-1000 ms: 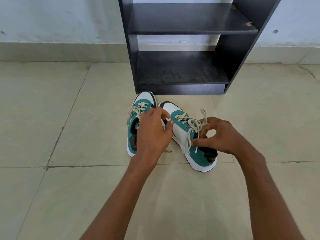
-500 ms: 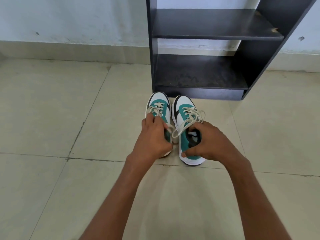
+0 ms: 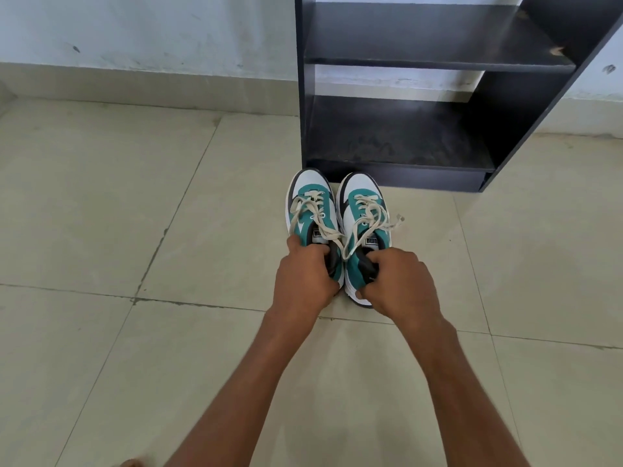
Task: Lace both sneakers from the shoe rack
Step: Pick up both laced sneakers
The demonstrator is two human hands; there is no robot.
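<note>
Two teal, white and black sneakers stand side by side on the tiled floor, toes pointing at the black shoe rack [image 3: 397, 176]. My left hand [image 3: 303, 281] grips the heel of the left sneaker [image 3: 310, 197], fingers inside its collar. My right hand [image 3: 401, 284] grips the heel of the right sneaker [image 3: 359, 200] the same way. Both shoes carry cream laces [image 3: 367, 220] through their eyelets, with loose ends lying over the tongues and trailing to the right. My hands hide the heels.
The shoe rack has two bare dark shelves [image 3: 435, 52] and stands against a pale wall [image 3: 141, 32]. Beige floor tiles [image 3: 101, 203] with grout lines spread to the left, right and toward me. A bit of a foot [image 3: 133, 462] shows at the bottom edge.
The right sneaker was turned from a slant to stand straight beside the left one. My hands went from the laces to the heels, and both shoes slid closer to the rack.
</note>
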